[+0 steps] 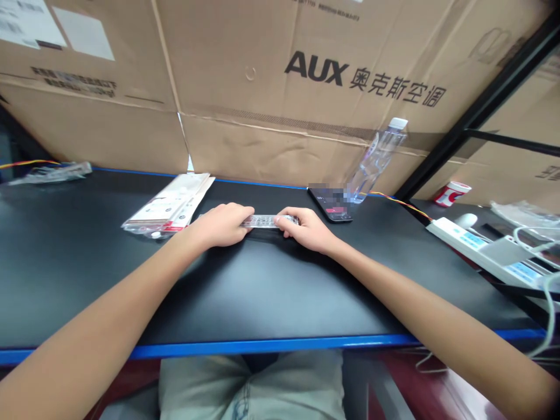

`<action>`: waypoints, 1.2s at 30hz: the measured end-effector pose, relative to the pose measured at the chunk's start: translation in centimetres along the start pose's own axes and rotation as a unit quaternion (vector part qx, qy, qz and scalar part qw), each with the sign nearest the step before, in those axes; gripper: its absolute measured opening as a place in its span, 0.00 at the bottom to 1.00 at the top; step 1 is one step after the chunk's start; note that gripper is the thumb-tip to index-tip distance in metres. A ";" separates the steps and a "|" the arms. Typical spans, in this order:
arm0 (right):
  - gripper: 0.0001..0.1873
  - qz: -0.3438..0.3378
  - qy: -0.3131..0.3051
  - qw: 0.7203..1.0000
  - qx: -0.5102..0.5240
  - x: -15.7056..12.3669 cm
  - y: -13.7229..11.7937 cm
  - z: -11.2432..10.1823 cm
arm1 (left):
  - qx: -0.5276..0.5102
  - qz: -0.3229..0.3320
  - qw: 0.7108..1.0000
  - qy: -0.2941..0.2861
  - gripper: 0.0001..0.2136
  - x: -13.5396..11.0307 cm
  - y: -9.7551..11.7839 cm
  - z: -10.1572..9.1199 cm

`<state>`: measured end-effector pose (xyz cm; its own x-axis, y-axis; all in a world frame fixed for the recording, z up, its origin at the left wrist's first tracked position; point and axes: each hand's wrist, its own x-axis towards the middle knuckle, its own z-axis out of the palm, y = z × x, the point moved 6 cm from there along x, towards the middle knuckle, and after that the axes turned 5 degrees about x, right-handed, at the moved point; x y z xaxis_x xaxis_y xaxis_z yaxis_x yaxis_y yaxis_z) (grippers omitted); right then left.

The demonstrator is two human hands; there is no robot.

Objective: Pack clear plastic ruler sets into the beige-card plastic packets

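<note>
A narrow clear plastic strip (266,221) with small parts in it lies on the black table (271,291). My left hand (223,224) has its fingers curled over the strip's left end. My right hand (306,228) pinches the right end. Both hands rest on the table surface near its far middle. A stack of red-and-white packets in clear plastic (170,205) lies just left of my left hand.
A black phone (330,204) and a tilted clear water bottle (376,160) sit behind my right hand. A white power strip (476,245) with cables lies at the right. Large cardboard boxes (280,87) wall the back. A plastic bag (52,172) lies far left.
</note>
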<state>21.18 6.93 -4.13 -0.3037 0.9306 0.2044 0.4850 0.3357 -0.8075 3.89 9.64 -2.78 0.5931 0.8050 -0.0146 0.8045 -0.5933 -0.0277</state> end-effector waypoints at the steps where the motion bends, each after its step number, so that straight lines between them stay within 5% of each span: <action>1: 0.19 0.001 0.000 1.000 0.000 0.0 0.0 0.0 | 0.001 0.000 1.000 -0.001 0.05 0.0 0.0 0.0; 36: 0.19 -0.003 0.001 1.000 0.002 -0.1 0.0 -0.2 | -0.002 0.001 1.000 -0.004 0.04 0.1 0.0 0.0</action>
<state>21.32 6.89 -4.03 -0.3049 0.9287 0.2112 0.4800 0.3414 -0.8081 3.92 9.74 -2.80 0.5947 0.8037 -0.0225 0.8033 -0.5951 -0.0242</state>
